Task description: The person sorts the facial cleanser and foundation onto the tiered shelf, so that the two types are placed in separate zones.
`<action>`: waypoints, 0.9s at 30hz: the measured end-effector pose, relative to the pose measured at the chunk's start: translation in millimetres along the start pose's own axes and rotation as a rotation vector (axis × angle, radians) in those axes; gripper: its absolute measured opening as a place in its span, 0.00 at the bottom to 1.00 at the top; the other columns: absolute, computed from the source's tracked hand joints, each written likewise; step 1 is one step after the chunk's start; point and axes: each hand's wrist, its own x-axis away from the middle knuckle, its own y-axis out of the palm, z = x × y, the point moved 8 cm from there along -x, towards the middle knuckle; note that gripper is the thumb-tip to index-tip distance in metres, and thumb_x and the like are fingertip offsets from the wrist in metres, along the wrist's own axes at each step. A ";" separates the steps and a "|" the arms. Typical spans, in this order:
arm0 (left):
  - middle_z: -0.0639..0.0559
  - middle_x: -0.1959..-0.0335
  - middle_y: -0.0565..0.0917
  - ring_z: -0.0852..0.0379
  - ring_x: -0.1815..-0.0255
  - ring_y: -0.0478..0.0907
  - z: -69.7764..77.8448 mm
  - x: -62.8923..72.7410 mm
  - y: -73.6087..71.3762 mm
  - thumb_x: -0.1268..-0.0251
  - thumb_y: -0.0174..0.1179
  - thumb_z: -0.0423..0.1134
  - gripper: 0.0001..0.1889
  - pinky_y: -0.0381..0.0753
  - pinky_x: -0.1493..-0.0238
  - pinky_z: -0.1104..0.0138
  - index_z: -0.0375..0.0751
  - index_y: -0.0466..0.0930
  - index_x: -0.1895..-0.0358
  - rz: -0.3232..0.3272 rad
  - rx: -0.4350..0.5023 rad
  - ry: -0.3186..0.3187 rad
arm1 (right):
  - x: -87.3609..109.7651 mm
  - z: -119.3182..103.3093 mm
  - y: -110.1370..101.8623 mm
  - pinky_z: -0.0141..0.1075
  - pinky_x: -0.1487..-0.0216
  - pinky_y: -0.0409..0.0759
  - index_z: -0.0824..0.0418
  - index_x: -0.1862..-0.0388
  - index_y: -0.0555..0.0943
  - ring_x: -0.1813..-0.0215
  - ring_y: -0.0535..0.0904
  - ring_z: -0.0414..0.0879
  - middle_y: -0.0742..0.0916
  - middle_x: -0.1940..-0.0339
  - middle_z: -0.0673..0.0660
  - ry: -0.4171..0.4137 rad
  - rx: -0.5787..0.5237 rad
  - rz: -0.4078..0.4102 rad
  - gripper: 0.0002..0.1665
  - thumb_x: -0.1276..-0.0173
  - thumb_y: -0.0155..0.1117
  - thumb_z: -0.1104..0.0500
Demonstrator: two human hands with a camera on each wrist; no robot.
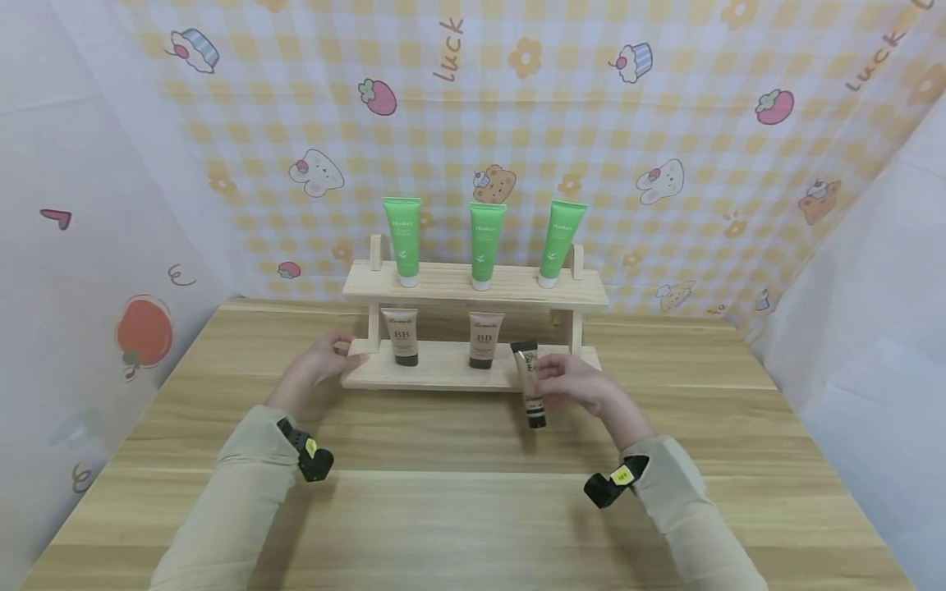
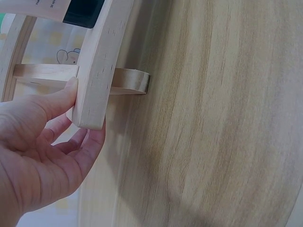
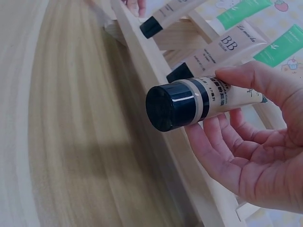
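Note:
My right hand (image 1: 572,382) pinches a gold-beige cosmetic tube with a black cap (image 1: 530,382), cap down, before the right part of the lower shelf. In the right wrist view the thumb lies on one side of this tube (image 3: 218,97) and the fingertips on the other. With my left hand (image 2: 52,151) I grip the left end of the wooden display rack's lower board (image 2: 97,71), thumb on one face and fingers round the other. Two pinkish BB cream tubes (image 1: 402,336) stand on that board, caps down, one at the left and one near the middle.
Three green tubes (image 1: 404,242) stand on the rack's upper shelf (image 1: 443,279), white caps down. The rack sits toward the back of a wood-grain table (image 1: 443,509). Behind it hangs a yellow checked cloth (image 1: 458,123), with white sheets (image 1: 879,287) at both sides.

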 end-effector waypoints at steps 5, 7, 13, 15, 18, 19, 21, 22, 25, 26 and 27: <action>0.23 0.38 0.60 0.32 0.39 0.64 -0.5 -0.6 -1.0 0.34 0.51 0.42 0.32 0.68 0.38 0.50 0.29 0.50 0.34 0.003 -0.006 0.005 | -0.5 -0.6 -6.9 0.39 0.51 0.81 0.77 0.37 0.57 0.62 0.78 0.39 0.74 0.52 0.60 0.010 -0.026 0.056 0.37 0.44 0.58 0.68; 0.23 0.38 0.60 0.32 0.39 0.64 -1.1 -1.2 -1.4 0.34 0.51 0.42 0.32 0.68 0.38 0.50 0.29 0.51 0.34 0.006 -0.008 0.005 | -0.7 -0.7 -9.9 0.36 0.53 0.81 0.76 0.37 0.57 0.61 0.77 0.39 0.74 0.51 0.61 0.008 -0.031 0.083 0.37 0.45 0.58 0.68; 0.23 0.38 0.60 0.32 0.39 0.64 -2.0 -1.7 -0.6 0.34 0.52 0.42 0.32 0.69 0.39 0.50 0.29 0.50 0.34 0.005 0.002 -0.006 | 0.0 -1.4 -17.6 0.30 0.58 0.80 0.74 0.36 0.59 0.62 0.78 0.38 0.73 0.45 0.66 0.002 -0.057 0.139 0.36 0.43 0.58 0.67; 0.23 0.38 0.61 0.33 0.39 0.64 -2.6 -2.0 -0.3 0.34 0.51 0.42 0.32 0.69 0.39 0.50 0.29 0.50 0.34 0.008 0.014 -0.014 | 0.4 -2.8 -18.8 0.30 0.58 0.81 0.74 0.36 0.58 0.62 0.78 0.38 0.71 0.42 0.69 -0.008 -0.084 0.146 0.36 0.42 0.58 0.67; 0.24 0.38 0.61 0.33 0.39 0.65 -3.4 -2.6 0.1 0.34 0.52 0.41 0.32 0.69 0.39 0.51 0.29 0.50 0.33 0.012 0.034 -0.024 | 0.9 -5.1 -21.7 0.30 0.56 0.81 0.75 0.36 0.57 0.63 0.77 0.38 0.67 0.41 0.70 -0.023 -0.136 0.166 0.36 0.42 0.58 0.69; 0.24 0.38 0.61 0.33 0.39 0.65 -3.7 -2.9 0.1 0.34 0.52 0.41 0.32 0.69 0.39 0.51 0.29 0.50 0.33 0.015 0.039 -0.028 | 1.1 -5.9 -22.5 0.30 0.56 0.81 0.75 0.36 0.56 0.63 0.78 0.37 0.67 0.41 0.70 -0.028 -0.151 0.171 0.35 0.41 0.58 0.70; 0.24 0.38 0.61 0.33 0.39 0.64 -4.0 -3.2 0.0 0.34 0.52 0.41 0.32 0.69 0.39 0.51 0.29 0.50 0.33 0.015 0.038 -0.031 | 1.8 -6.8 -25.1 0.29 0.56 0.81 0.75 0.36 0.56 0.64 0.78 0.36 0.68 0.43 0.67 -0.036 -0.164 0.190 0.35 0.41 0.57 0.71; 0.24 0.38 0.60 0.33 0.39 0.64 -4.1 -2.9 0.0 0.34 0.52 0.42 0.33 0.69 0.39 0.50 0.29 0.50 0.33 0.014 0.033 -0.031 | 2.0 -7.3 -26.3 0.29 0.56 0.81 0.75 0.36 0.56 0.65 0.79 0.36 0.68 0.43 0.66 -0.039 -0.170 0.200 0.35 0.41 0.57 0.71; 0.24 0.38 0.60 0.33 0.39 0.64 -4.3 -3.3 -0.3 0.34 0.52 0.42 0.33 0.68 0.39 0.49 0.30 0.50 0.33 0.013 0.024 -0.029 | 2.6 -7.4 -30.2 0.28 0.56 0.81 0.74 0.35 0.56 0.66 0.79 0.35 0.71 0.44 0.65 -0.044 -0.172 0.238 0.35 0.40 0.57 0.70; 0.24 0.38 0.60 0.32 0.39 0.64 -4.1 -3.2 -0.3 0.34 0.52 0.42 0.32 0.68 0.39 0.49 0.30 0.50 0.33 0.012 0.021 -0.026 | 2.9 -7.2 -32.0 0.27 0.57 0.81 0.73 0.35 0.57 0.66 0.79 0.35 0.71 0.44 0.65 -0.043 -0.173 0.257 0.35 0.40 0.57 0.70; 0.24 0.38 0.60 0.32 0.39 0.64 -3.9 -3.1 -0.3 0.34 0.52 0.42 0.32 0.68 0.39 0.49 0.30 0.50 0.33 0.011 0.017 -0.022 | 3.1 -7.0 -33.7 0.27 0.57 0.81 0.73 0.35 0.57 0.66 0.79 0.34 0.71 0.43 0.66 -0.045 -0.177 0.277 0.35 0.40 0.57 0.70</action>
